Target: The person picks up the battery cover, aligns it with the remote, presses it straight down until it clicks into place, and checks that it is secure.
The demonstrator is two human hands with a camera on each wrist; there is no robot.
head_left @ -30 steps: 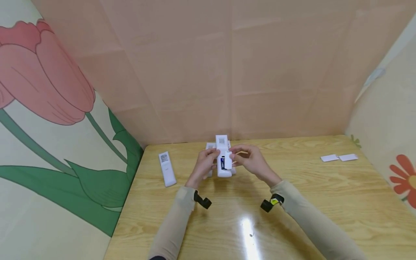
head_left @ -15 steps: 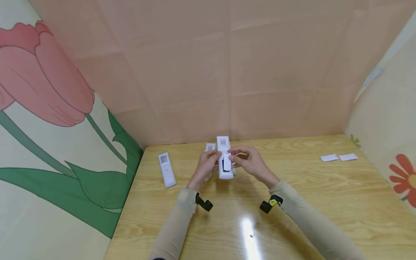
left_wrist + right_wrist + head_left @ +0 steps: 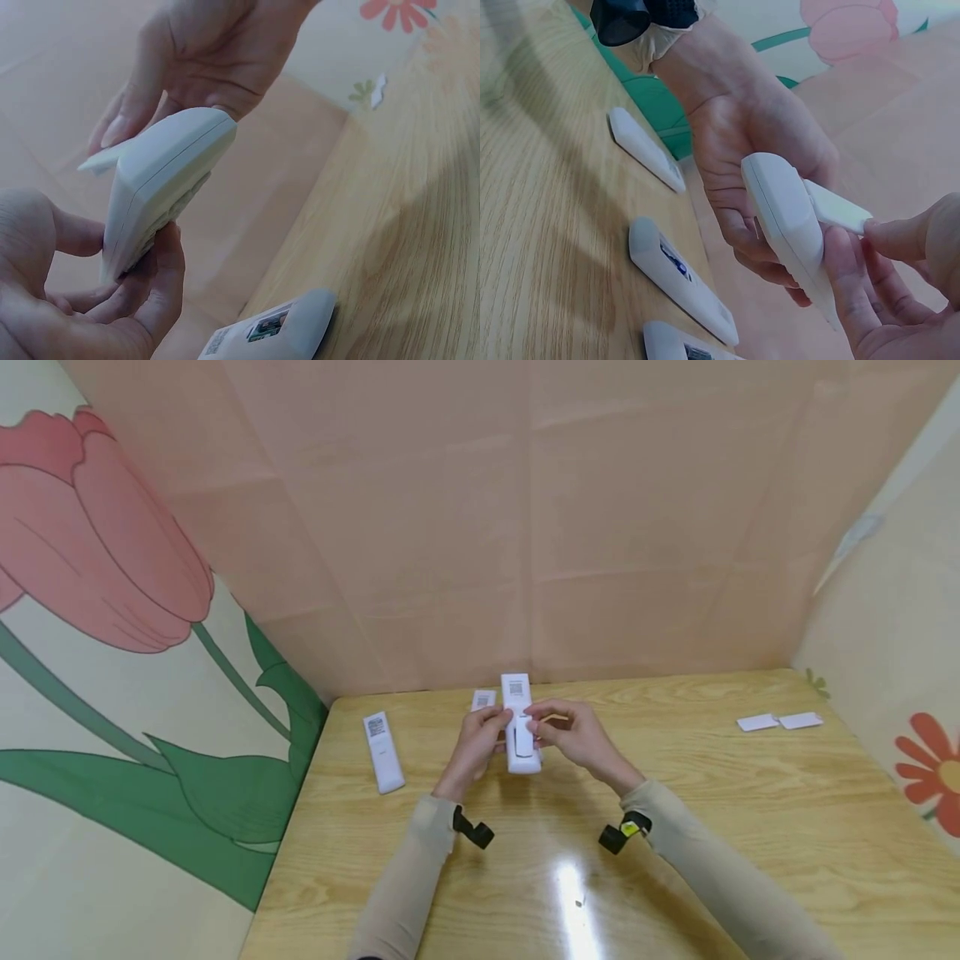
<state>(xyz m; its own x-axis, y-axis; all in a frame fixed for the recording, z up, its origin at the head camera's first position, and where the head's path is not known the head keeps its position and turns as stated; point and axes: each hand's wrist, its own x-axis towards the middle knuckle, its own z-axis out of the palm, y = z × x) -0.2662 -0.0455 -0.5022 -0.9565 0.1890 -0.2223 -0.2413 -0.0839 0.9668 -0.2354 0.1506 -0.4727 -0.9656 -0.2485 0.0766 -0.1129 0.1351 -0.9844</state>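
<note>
My left hand (image 3: pixel 474 743) grips a white remote control (image 3: pixel 515 692), its back facing up and a printed code at the far end. With thumb and fingers my right hand (image 3: pixel 583 739) pinches a white battery cover (image 3: pixel 524 739) lying over the remote's battery compartment. Seen from the right wrist, the cover (image 3: pixel 838 208) stands tilted off the remote (image 3: pixel 778 199), one end touching its back. The left wrist view also shows the cover (image 3: pixel 105 159) angled away from the remote's body (image 3: pixel 174 154). The compartment's inside is hidden beneath the cover.
One white remote (image 3: pixel 385 756) lies on the table to the left, its back covered. Behind my left hand is another remote (image 3: pixel 483 698). The right wrist view shows two remotes with uncovered compartments, one (image 3: pixel 682 277) with a blue battery. Two loose covers (image 3: pixel 757 723) lie far right.
The cover has shifted over the compartment, so the blue battery seen a second ago no longer shows. The left hand keeps its grip on the remote.
</note>
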